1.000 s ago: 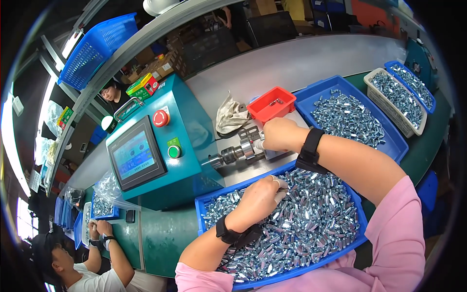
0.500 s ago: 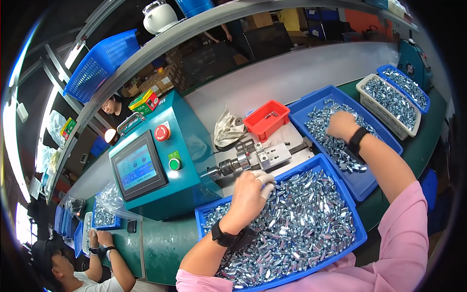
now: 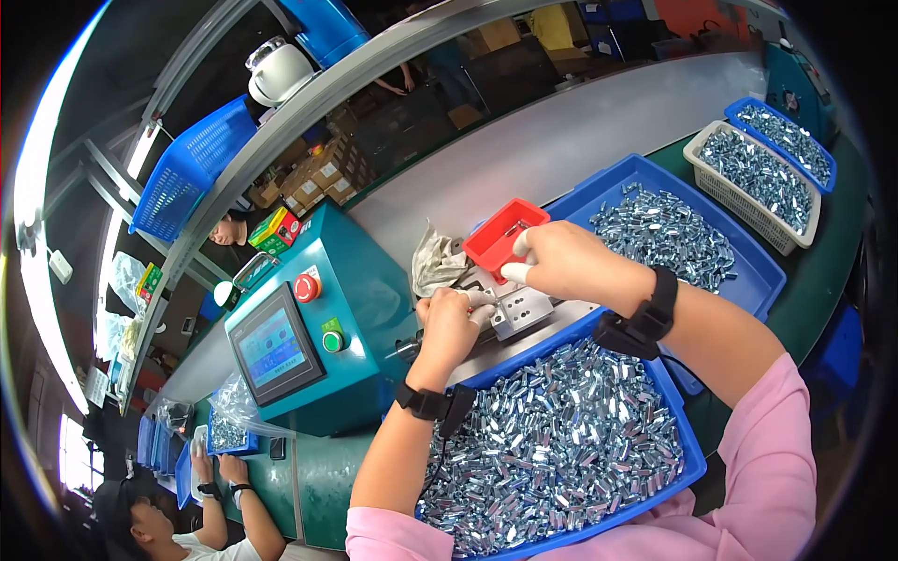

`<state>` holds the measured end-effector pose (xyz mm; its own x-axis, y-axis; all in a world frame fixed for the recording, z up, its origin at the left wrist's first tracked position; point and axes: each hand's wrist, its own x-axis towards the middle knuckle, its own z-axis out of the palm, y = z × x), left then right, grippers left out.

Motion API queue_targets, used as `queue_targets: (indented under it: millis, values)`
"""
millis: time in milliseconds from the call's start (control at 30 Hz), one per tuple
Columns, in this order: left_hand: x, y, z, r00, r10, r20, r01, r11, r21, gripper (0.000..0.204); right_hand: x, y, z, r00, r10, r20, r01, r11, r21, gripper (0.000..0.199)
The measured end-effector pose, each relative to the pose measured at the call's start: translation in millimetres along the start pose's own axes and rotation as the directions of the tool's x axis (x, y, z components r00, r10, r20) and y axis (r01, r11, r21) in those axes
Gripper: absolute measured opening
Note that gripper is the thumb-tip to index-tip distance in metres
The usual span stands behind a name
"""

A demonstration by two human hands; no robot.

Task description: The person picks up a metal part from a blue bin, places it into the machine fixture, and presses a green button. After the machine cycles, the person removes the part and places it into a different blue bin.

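My left hand [image 3: 451,323] is pinched beside a metal clamping block [image 3: 520,310], over the spindle end of a teal machine [image 3: 351,374]. Its covered fingertips hide whatever is between them. My right hand [image 3: 585,266] hovers at the near edge of a red bin [image 3: 505,234], fingers curled, with white covers on thumb and finger; anything in its grip is hidden. Below both hands lies a blue tray [image 3: 694,458] heaped with small shiny metal fittings [image 3: 561,439]. Behind my right wrist, a second blue tray [image 3: 762,271] holds a looser pile of similar fittings [image 3: 664,234].
A crumpled cloth [image 3: 438,260] lies left of the red bin. The machine carries a screen [image 3: 276,343], a red button [image 3: 306,287] and a green button [image 3: 332,341]. A cream basket [image 3: 795,234] of fittings stands far right. A co-worker [image 3: 140,514] sits at lower left.
My left hand has gone up from the near tray's fittings to the clamping block. My right hand has left the second tray's pile and moved left to the red bin. The view has shifted slightly.
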<state>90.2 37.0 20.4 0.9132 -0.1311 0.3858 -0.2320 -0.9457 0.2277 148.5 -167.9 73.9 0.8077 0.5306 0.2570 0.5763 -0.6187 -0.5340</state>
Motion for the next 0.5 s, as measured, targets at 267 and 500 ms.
queue_targets:
  millis: [267,500]
  values:
    - [-44,34,1,0.998,0.045,0.036,-0.034,0.966,-0.258,0.024,8,19,48,0.875,0.059,0.480,-0.170,0.967,0.191,0.029]
    - [-77,41,39,0.918,0.102,0.384,-0.033,0.983,-0.183,0.024,-3,-6,57,0.769,0.079,0.635,-0.339,0.892,0.300,0.044]
